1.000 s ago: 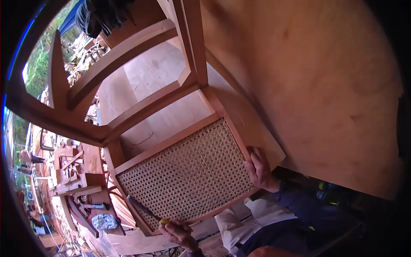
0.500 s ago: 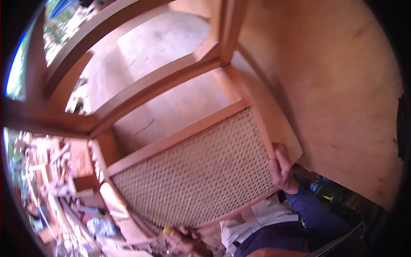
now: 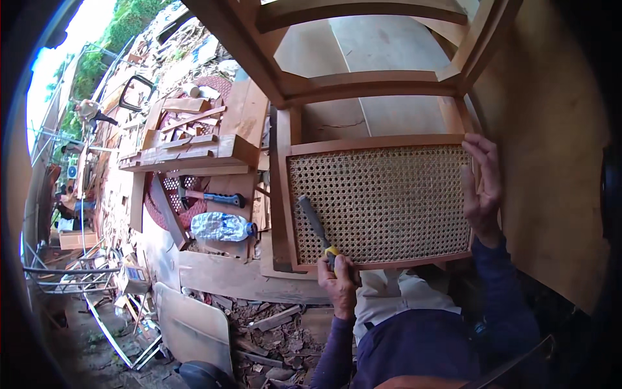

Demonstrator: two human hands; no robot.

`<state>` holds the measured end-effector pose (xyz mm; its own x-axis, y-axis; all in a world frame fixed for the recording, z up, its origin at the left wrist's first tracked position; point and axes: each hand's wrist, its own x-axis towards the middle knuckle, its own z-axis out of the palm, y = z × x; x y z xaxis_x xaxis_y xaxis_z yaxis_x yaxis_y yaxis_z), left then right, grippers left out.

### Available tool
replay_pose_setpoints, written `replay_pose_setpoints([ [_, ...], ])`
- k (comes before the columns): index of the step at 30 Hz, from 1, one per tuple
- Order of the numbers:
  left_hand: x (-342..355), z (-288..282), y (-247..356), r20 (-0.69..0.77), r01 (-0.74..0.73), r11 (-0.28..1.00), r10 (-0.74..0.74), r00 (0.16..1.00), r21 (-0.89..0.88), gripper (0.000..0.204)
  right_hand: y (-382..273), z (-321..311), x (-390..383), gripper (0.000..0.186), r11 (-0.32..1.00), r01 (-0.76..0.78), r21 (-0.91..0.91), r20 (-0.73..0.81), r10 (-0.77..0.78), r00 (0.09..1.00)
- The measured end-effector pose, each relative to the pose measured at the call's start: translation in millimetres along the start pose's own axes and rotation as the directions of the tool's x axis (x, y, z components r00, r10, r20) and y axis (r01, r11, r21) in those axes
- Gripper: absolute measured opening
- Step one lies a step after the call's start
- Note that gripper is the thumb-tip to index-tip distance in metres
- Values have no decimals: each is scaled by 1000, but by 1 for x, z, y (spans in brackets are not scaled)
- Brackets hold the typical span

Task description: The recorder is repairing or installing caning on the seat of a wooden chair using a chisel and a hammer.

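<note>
A panel of woven cane (image 3: 382,201) sits in a reddish-brown wooden frame (image 3: 376,142), part of a larger piece of furniture in front of me. My left hand (image 3: 338,279), at the panel's near edge, is closed around the yellow and black handle of a chisel (image 3: 313,217). The chisel's metal blade slants up and left over the cane. My right hand (image 3: 484,188) rests on the frame's right side near its far corner. Its fingers are stretched and the thumb stands apart over the cane's edge.
Left of the panel, a hammer (image 3: 220,198) and a crumpled plastic bottle (image 3: 221,227) lie by wooden offcuts (image 3: 188,152). A large plywood sheet (image 3: 551,162) stands close on the right. Wood scraps (image 3: 275,318) litter the ground, and a person (image 3: 91,113) is far left.
My view has swung, so the panel now appears squarer and further right. The chisel's blade has come into sight over the cane. My right hand has shifted up the frame and its fingers have straightened.
</note>
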<state>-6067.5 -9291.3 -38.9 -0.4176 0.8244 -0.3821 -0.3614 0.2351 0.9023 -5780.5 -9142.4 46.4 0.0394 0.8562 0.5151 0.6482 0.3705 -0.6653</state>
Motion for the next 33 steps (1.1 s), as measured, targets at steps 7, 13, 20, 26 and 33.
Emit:
replay_pose_setpoints([
  [7,36,-56,22,15,-183,845,203,979,503,25,-56,60,78,28,957,278,-78,53,-275,960],
  [13,81,-79,37,126,-221,802,182,975,555,31,-10,166,52,47,913,369,-173,299,-308,903],
  [20,102,-80,53,147,-91,887,27,989,452,27,-7,198,37,59,871,361,-335,361,-235,902],
  [26,100,-85,64,125,-37,892,-22,992,450,25,-17,207,43,65,882,382,-274,357,-276,892],
  [33,79,-96,57,241,-242,760,116,964,603,30,-33,185,30,58,875,346,-339,397,-201,896],
])
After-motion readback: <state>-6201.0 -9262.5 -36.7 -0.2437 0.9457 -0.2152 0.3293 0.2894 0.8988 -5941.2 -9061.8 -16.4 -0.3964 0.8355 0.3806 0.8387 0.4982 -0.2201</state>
